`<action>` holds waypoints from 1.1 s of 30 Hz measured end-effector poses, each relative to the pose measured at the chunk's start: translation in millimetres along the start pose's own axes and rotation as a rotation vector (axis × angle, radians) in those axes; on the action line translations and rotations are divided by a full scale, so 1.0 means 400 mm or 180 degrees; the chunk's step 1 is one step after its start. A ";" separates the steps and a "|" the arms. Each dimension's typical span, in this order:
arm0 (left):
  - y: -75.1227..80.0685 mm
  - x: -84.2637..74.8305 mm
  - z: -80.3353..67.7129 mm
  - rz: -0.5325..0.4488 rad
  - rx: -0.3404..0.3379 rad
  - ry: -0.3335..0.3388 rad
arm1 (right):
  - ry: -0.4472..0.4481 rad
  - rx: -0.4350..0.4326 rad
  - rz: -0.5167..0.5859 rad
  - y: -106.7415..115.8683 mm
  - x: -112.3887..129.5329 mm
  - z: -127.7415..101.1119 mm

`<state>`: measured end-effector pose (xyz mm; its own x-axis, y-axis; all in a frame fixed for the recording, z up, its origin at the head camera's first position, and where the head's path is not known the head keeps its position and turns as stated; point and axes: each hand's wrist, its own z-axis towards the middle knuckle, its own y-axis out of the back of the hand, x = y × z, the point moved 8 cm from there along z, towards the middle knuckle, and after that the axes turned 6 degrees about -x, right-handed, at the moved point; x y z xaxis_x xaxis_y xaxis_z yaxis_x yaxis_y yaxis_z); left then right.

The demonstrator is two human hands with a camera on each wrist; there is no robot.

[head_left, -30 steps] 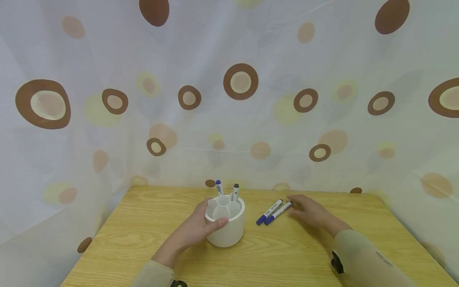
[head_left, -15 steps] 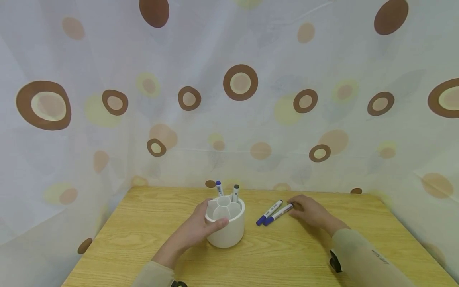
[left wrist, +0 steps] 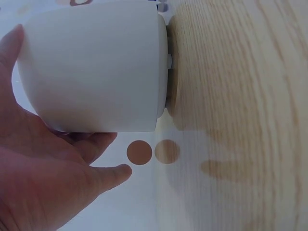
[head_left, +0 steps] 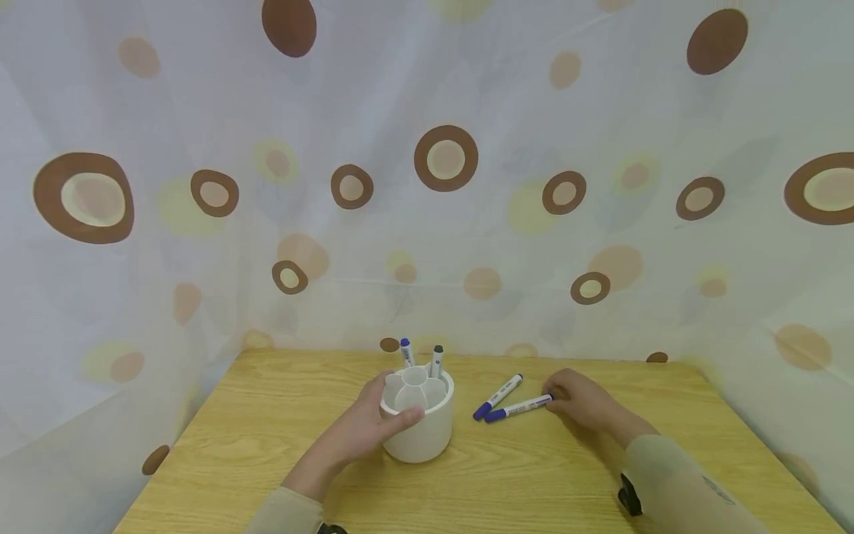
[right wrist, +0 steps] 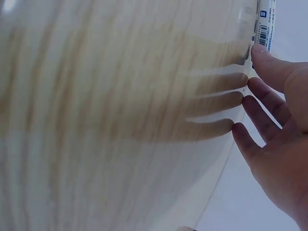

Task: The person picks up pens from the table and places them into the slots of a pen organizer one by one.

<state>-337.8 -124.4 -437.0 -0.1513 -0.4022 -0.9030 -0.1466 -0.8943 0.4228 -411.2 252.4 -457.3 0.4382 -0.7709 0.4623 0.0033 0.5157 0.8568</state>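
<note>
A white, round pen holder [head_left: 422,439] with several compartments stands upright on the table. My left hand [head_left: 367,424] grips its left side, the thumb across the near rim; the left wrist view shows the palm by the holder's wall [left wrist: 96,67]. Two markers, one blue-capped [head_left: 407,353] and one dark-tipped [head_left: 437,361], stick up from the back compartments. To the right, my right hand [head_left: 586,400] pinches the rear end of a blue-capped white marker [head_left: 523,407]. In the right wrist view the thumb touches this marker's end [right wrist: 264,29], and the other fingertips rest on the table.
A second blue-capped marker [head_left: 499,397] lies close beside the pinched one, between it and the holder. The wood-grain table [head_left: 467,489] is bordered at the back and sides by a spotted curtain [head_left: 373,237].
My right hand has come a little nearer and taken hold of the marker's end. That marker has swung flatter, its rear end apart from the other marker. The left hand and holder have stayed put.
</note>
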 end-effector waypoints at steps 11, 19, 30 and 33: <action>0.000 0.001 -0.005 0.0045 -0.0002 0.0006 | -0.0185 -0.0022 0.0386 0.024 -0.008 -0.055; 0.003 -0.006 -0.004 0.0022 -0.0005 -0.0005 | -0.0290 -0.0131 0.0651 0.038 -0.012 -0.077; 0.002 -0.003 0.003 0.0024 -0.0023 0.0003 | -0.0602 -0.0568 0.0923 0.054 0.025 -0.094; 0.001 -0.003 0.004 0.0034 -0.0026 -0.0023 | -0.0585 -0.0675 0.0891 0.064 0.056 -0.098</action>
<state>-339.2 -123.9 -435.7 -0.1598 -0.4104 -0.8978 -0.1370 -0.8915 0.4319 -366.0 262.8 -434.0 0.2804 -0.6338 0.7209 0.1006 0.7663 0.6345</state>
